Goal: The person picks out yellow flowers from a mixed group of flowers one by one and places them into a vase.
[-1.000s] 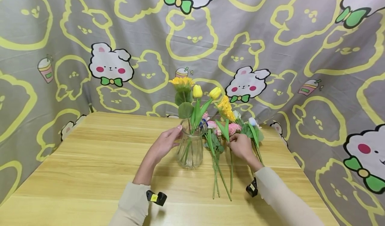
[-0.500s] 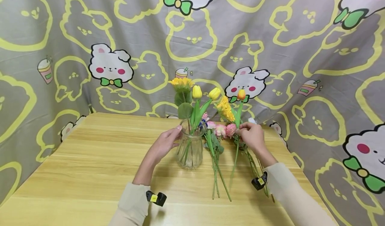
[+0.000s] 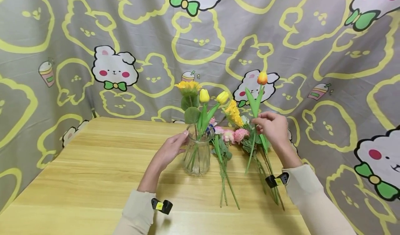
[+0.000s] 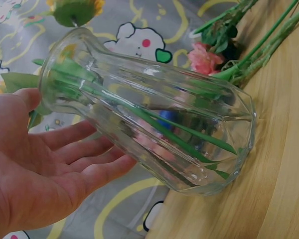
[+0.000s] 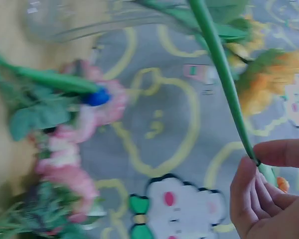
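Note:
A clear glass vase (image 3: 196, 160) stands upright on the table, holding a sunflower (image 3: 189, 86) and two yellow tulips (image 3: 204, 95). My left hand (image 3: 170, 148) is at the vase's left side, its thumb by the rim. In the left wrist view, the fingers of that hand (image 4: 50, 169) lie fairly straight against the glass (image 4: 154, 109). Raised over the right of the table, my right hand (image 3: 275, 129) pinches the green stem of an orange tulip (image 3: 261, 78) between thumb and fingers. Its bloom points up, and the stem (image 5: 223, 69) hangs below the hand.
Pink flowers (image 3: 240, 135), another yellow flower (image 3: 233, 113) and several green stems (image 3: 227, 186) lie right of the vase. A blue bloom (image 5: 95, 96) shows among them in the right wrist view. Behind the wooden table (image 3: 93, 172) hangs a patterned curtain (image 3: 150, 30).
My right hand has lifted the orange tulip from among the lying flowers, moving up and to the right. My left hand and the vase have stayed in place.

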A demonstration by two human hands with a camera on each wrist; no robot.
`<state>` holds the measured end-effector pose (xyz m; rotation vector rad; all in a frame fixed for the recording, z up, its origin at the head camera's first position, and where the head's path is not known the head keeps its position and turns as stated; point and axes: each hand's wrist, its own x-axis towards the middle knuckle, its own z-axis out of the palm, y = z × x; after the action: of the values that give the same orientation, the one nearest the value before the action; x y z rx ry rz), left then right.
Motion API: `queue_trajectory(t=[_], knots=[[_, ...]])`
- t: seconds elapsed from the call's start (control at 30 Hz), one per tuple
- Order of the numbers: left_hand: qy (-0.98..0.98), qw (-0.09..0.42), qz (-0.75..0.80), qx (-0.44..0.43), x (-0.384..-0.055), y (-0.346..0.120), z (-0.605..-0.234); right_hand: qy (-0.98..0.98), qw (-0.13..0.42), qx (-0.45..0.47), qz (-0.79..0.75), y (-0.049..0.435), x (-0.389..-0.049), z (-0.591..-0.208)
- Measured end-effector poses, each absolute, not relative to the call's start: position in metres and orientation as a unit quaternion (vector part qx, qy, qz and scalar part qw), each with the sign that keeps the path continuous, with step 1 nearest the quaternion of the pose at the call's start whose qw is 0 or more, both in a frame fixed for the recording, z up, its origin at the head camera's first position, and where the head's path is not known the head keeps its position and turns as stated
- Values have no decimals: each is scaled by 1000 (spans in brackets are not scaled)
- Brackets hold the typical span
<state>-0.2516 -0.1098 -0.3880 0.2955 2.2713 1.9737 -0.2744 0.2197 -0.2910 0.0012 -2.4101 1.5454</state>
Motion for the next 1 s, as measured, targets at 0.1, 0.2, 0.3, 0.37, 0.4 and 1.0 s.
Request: queue_trajectory(t=[0.1, 0.2, 0.3, 0.37, 0.4, 1.0], knots=[[749, 59, 652, 99, -252, -111, -388, -824, 137, 21, 550, 217, -269, -276], [749, 59, 652, 101, -252, -111, -387, -814, 136, 35, 563, 213, -264, -264], [748, 57, 654, 100, -251, -111, -387, -806, 143, 45, 573, 209, -258, -257], [748, 58, 654, 101, -251, -110, -387, -805, 154, 57, 571, 207, -255, -252], [748, 58, 654, 101, -252, -110, -387, -807, 160, 64, 564, 206, -253, -250], [751, 61, 649, 99, -253, -111, -388, -754, 330, 170, 542, 165, -253, -222]])
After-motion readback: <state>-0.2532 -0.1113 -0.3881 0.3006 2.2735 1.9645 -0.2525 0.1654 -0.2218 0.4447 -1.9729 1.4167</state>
